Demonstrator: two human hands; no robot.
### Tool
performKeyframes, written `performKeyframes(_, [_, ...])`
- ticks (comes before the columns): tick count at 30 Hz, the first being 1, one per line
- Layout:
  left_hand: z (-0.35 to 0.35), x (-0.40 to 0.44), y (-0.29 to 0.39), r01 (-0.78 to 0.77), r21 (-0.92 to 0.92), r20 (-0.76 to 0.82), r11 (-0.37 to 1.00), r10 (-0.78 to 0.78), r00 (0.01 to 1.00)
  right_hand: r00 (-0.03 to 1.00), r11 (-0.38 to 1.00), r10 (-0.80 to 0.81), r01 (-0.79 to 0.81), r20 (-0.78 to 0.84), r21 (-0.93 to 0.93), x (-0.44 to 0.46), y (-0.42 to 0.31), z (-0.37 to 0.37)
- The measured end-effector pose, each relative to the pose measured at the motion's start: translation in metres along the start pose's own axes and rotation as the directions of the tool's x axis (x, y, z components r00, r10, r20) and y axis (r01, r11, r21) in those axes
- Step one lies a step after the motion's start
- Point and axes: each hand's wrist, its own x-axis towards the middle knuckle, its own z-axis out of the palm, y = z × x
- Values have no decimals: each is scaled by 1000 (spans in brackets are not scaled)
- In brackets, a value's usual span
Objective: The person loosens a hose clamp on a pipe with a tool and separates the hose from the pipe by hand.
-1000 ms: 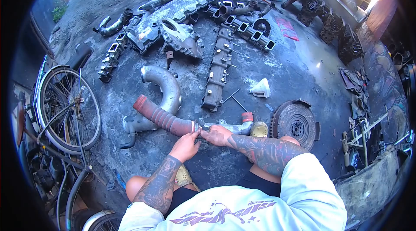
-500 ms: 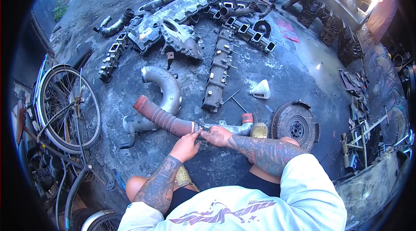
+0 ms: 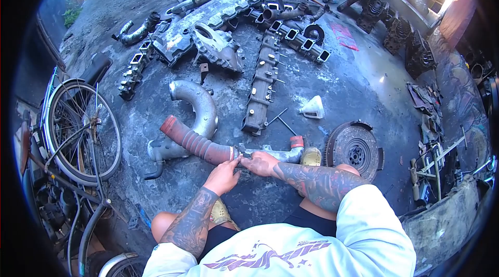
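A red ribbed hose (image 3: 195, 142) joins a silvery metal pipe (image 3: 278, 155), which has a short red sleeve (image 3: 297, 142) at its far right end. A metal hose clamp (image 3: 235, 152) circles the joint. My left hand (image 3: 222, 176) has its fingertips pressed together at the clamp's near side, its thumb apart. Right beside it, my right hand (image 3: 260, 164) is closed at the same spot. A small dark piece shows by its fingertips, too small to name. Behind the hose lies a large curved metal pipe (image 3: 200, 102).
A toothed flywheel (image 3: 356, 149) lies right of my foot. Ahead are a T-handle wrench (image 3: 287, 124), a white funnel (image 3: 313, 107), a long manifold (image 3: 262, 82) and a valve cover (image 3: 208, 22). A bicycle (image 3: 83, 131) stands at left.
Both hands stay at the clamp, with only a very slight shift of the fingers. Nothing else has visibly moved.
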Motion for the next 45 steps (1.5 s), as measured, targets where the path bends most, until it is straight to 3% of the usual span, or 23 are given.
performKeyframes(3, [0, 1, -1, -11, -3, -6, 1000, 11, 1000, 999, 998, -34, 33, -17, -54, -1, 1, 1])
performKeyframes(9, [-2, 0, 2, 10, -5, 3, 1000, -10, 1000, 999, 999, 34, -34, 37, 10, 10, 14, 13])
performKeyframes(21, [0, 0, 0, -12, -7, -10, 1000, 12, 1000, 993, 985, -118, 114, -29, -129, -1, 1, 0])
performKeyframes(27, [-3, -1, 5, 11, -6, 5, 1000, -11, 1000, 996, 995, 56, -50, 68, -81, -1, -6, -5])
performKeyframes(33, [-3, 0, 4, 4, -3, 8, 1000, -4, 1000, 989, 993, 115, -115, 94, -3, -2, -10, -10])
performKeyframes(39, [-5, 1, 3, 30, 13, 65, 999, -31, 997, 1000, 1000, -13, 12, -21, -16, 5, 9, 12])
performKeyframes(45, [-4, 1, 2, 18, 13, 55, 1000, -19, 998, 999, 999, -33, 33, -33, 7, 8, 16, 18])
